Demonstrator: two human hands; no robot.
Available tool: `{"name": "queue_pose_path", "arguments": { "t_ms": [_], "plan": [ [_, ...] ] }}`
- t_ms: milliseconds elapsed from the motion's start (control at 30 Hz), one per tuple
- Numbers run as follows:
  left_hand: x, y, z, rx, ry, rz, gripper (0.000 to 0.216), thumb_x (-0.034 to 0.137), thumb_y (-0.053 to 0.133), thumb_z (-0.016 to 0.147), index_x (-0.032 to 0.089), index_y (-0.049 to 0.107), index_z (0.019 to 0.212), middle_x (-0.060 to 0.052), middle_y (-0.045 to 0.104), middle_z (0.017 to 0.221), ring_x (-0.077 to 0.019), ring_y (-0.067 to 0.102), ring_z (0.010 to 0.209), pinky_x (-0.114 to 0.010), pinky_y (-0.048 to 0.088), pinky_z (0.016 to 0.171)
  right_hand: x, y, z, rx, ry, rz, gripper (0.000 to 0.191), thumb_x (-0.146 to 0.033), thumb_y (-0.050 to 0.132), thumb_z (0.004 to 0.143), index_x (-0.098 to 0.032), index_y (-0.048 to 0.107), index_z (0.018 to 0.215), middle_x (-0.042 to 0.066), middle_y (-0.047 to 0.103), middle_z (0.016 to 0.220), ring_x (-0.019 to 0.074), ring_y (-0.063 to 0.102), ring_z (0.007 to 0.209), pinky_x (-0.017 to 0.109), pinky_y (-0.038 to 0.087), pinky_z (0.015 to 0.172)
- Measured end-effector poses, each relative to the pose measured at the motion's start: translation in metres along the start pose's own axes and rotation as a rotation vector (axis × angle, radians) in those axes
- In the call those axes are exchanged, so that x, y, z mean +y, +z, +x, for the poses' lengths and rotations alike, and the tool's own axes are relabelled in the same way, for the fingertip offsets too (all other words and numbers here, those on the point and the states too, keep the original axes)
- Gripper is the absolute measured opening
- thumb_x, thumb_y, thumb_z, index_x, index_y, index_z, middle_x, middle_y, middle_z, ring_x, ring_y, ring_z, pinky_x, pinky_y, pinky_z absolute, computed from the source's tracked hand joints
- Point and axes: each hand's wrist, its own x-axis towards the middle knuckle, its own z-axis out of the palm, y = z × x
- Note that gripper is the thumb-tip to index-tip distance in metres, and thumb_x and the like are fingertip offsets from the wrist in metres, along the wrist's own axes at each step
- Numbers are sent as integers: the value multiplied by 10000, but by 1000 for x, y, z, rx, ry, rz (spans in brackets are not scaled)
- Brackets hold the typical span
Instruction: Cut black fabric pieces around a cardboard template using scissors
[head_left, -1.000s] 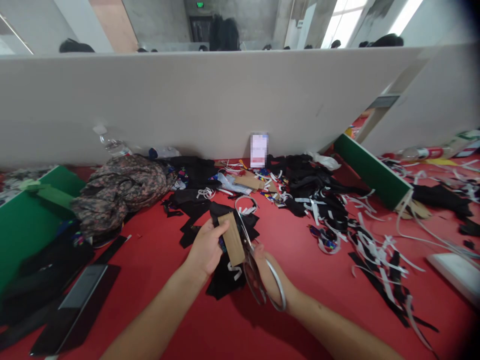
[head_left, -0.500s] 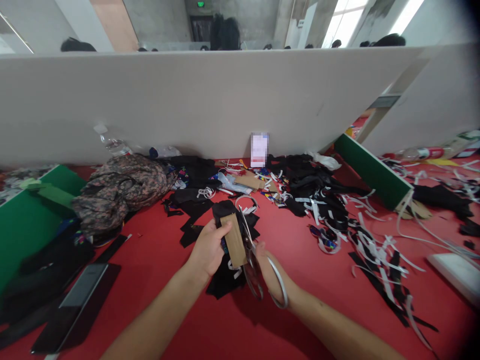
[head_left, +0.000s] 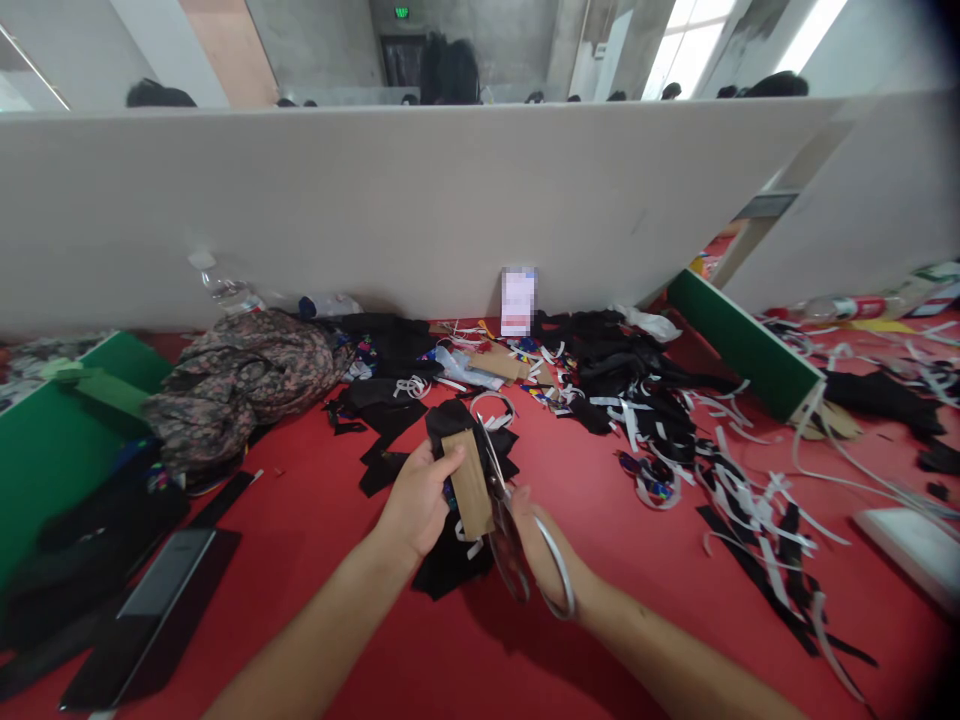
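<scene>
My left hand (head_left: 424,497) grips a rectangular piece of brown cardboard (head_left: 468,488) together with black fabric (head_left: 448,420), thumb on top of the cardboard. My right hand (head_left: 538,545) is closed on a pair of scissors (head_left: 493,450). The blades point away from me along the cardboard's right edge, beside the black fabric; whether they touch it is hard to make out. Below the cardboard, more black fabric (head_left: 450,568) with a bit of white strip shows over the red table (head_left: 360,640).
Black and white strips (head_left: 772,530) lie to the right, with black scraps (head_left: 622,360) behind. A bunched patterned cloth (head_left: 247,385) and a dark phone-like device (head_left: 169,570) are on the left. A lit phone (head_left: 518,300) leans on the grey partition (head_left: 420,210); green dividers (head_left: 750,340) flank the space.
Very little differs. Both hands, the cardboard and the scissors keep nearly the same place, and the whole view has shifted by a few pixels.
</scene>
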Motion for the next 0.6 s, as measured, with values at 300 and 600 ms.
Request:
{"name": "queue_pose_path", "arguments": {
  "t_ms": [300,600],
  "plan": [
    [-2,3,-3,10,-4,9,253,209,671,651,147,592,883,-53,655,874,-163,611,747,-287,445,730,0,-2,1,40,14,-11,606,-750,227,728,-182,424,657,-55,397,423,67,346,311,191,285,311],
    [-2,5,-5,10,-9,27,281,219,670,652,143,591,911,-52,658,832,-159,611,706,-298,452,724,-2,1,0,30,42,25,612,-765,221,718,-187,408,640,-67,361,410,63,321,276,189,276,273]
  ]
}}
